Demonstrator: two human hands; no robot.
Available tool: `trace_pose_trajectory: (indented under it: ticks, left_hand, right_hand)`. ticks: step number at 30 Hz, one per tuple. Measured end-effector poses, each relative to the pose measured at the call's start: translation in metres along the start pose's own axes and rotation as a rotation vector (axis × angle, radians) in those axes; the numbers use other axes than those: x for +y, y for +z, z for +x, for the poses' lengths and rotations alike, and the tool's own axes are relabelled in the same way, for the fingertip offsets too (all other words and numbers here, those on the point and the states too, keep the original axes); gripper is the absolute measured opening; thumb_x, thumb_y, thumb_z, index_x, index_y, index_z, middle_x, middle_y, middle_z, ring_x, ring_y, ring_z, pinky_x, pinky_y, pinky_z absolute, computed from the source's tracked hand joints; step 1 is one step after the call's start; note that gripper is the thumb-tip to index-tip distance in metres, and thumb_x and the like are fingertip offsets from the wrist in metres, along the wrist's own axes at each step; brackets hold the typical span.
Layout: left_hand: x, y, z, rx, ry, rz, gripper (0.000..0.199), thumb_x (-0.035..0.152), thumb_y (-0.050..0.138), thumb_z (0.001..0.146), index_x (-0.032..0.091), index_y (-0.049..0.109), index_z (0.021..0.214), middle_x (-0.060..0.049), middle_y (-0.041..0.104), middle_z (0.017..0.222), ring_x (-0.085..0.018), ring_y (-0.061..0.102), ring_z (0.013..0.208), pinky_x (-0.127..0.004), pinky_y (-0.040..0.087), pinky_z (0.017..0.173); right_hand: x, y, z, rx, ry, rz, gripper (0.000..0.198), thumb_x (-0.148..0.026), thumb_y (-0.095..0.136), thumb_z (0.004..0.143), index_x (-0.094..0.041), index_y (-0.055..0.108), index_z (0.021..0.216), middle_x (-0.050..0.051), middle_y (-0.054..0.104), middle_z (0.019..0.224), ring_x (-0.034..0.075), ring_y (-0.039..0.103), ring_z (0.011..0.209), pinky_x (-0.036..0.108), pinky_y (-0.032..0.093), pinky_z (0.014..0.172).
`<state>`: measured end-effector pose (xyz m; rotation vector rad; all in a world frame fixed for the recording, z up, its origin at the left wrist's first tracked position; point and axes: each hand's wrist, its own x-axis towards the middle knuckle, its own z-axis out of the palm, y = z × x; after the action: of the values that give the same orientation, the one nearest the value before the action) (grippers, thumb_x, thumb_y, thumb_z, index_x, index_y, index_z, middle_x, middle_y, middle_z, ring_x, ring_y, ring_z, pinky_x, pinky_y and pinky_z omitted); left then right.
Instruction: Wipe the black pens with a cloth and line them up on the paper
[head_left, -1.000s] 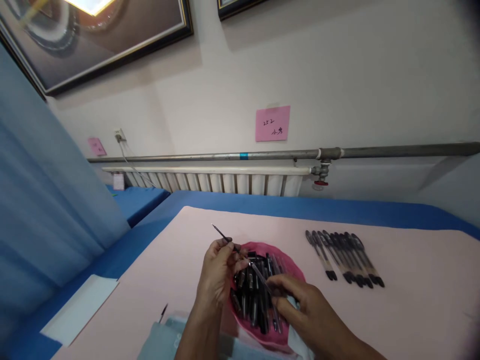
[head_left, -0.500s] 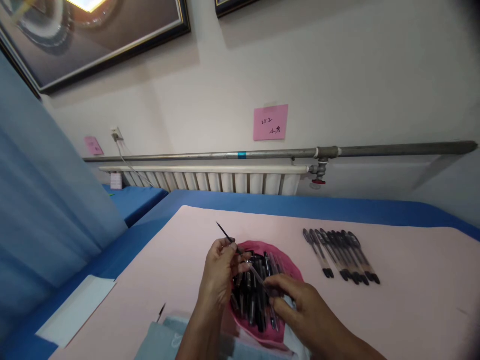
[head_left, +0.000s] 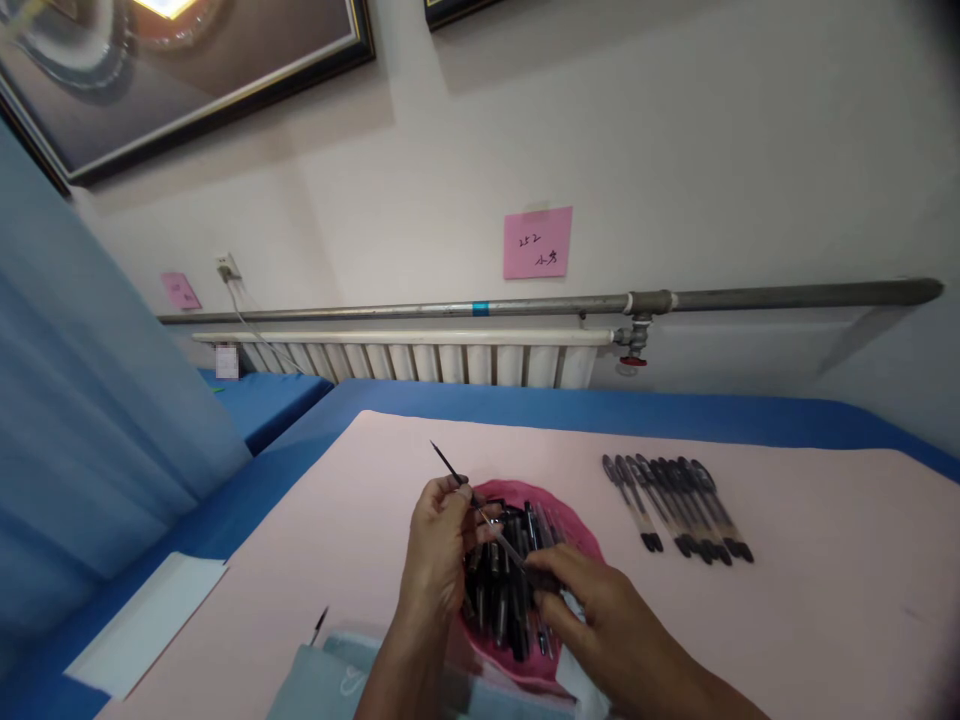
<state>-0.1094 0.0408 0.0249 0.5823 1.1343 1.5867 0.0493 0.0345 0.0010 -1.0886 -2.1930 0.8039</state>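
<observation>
Pinched in my left hand (head_left: 439, 540) is a thin dark pen refill (head_left: 448, 462), its pointed tip aimed up and away to the left. My right hand (head_left: 581, 600) is closed on a clear pen barrel (head_left: 510, 548) with a dark end. Refill and barrel lie in one line between the hands; whether the refill's end sits inside the barrel I cannot tell. Beneath both hands is a pink basket (head_left: 581, 520) full of dark and clear pen parts (head_left: 504, 600), partly hidden by my fingers.
Several assembled black pens (head_left: 675, 505) lie in a row on the pink sheet (head_left: 825, 580) at right. A light blue cloth (head_left: 307, 685) with a dark refill (head_left: 320, 622) by it is at front left. White paper (head_left: 146, 625) lies far left. A radiator (head_left: 450, 362) stands behind.
The view has shifted slightly. My right hand and the clear barrel have moved a little toward my left hand, which keeps its pinch on the refill.
</observation>
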Motion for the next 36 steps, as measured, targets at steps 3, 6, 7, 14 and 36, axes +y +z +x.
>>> trace_pose_trajectory:
  ticks: [3, 6, 7, 14, 36]
  left_hand:
    - [-0.0008, 0.0009, -0.0007, 0.01, 0.018, 0.028, 0.022, 0.029, 0.062, 0.071, 0.017, 0.048, 0.083, 0.001, 0.059, 0.068, -0.014, 0.064, 0.06, -0.025, 0.051, 0.052]
    - [-0.0011, 0.0019, -0.0014, 0.016, 0.023, 0.022, 0.022, 0.029, 0.062, 0.072, 0.017, 0.047, 0.083, 0.001, 0.058, 0.069, -0.015, 0.065, 0.061, -0.026, 0.052, 0.054]
    - [-0.0012, 0.0023, -0.0014, 0.02, 0.024, 0.016, 0.022, 0.029, 0.061, 0.072, 0.017, 0.047, 0.083, 0.001, 0.058, 0.069, -0.015, 0.065, 0.061, -0.026, 0.052, 0.054]
    - [-0.0042, 0.0039, -0.0005, 0.044, 0.031, -0.018, 0.02, 0.028, 0.061, 0.073, 0.017, 0.047, 0.084, 0.001, 0.058, 0.067, -0.015, 0.065, 0.062, -0.026, 0.053, 0.054]
    - [-0.0023, 0.006, -0.0037, 0.05, 0.027, -0.03, 0.013, 0.022, 0.056, 0.079, 0.017, 0.046, 0.086, 0.0, 0.059, 0.07, -0.014, 0.066, 0.064, -0.024, 0.054, 0.058]
  right_hand:
    - [0.0015, 0.0007, -0.001, -0.002, -0.026, -0.07, 0.027, -0.01, 0.046, 0.077, -0.021, 0.062, 0.098, 0.005, 0.064, 0.087, 0.019, 0.061, 0.078, 0.035, 0.048, 0.071]
    - [0.0015, 0.0008, -0.0015, -0.007, -0.028, -0.091, 0.026, -0.011, 0.046, 0.079, -0.02, 0.062, 0.097, 0.005, 0.063, 0.087, 0.019, 0.06, 0.077, 0.034, 0.048, 0.069]
    - [0.0014, 0.0008, -0.0016, -0.007, -0.024, -0.086, 0.026, -0.01, 0.046, 0.078, -0.021, 0.062, 0.096, 0.005, 0.063, 0.086, 0.018, 0.06, 0.077, 0.034, 0.048, 0.069]
    - [0.0007, 0.0005, -0.0012, 0.014, -0.032, -0.073, 0.028, -0.008, 0.046, 0.076, -0.02, 0.062, 0.095, 0.004, 0.063, 0.084, 0.018, 0.06, 0.076, 0.033, 0.048, 0.069]
    - [-0.0039, -0.0009, 0.0013, 0.041, 0.057, 0.069, 0.028, -0.006, 0.046, 0.069, -0.021, 0.064, 0.085, 0.001, 0.066, 0.08, 0.018, 0.061, 0.075, 0.033, 0.048, 0.069]
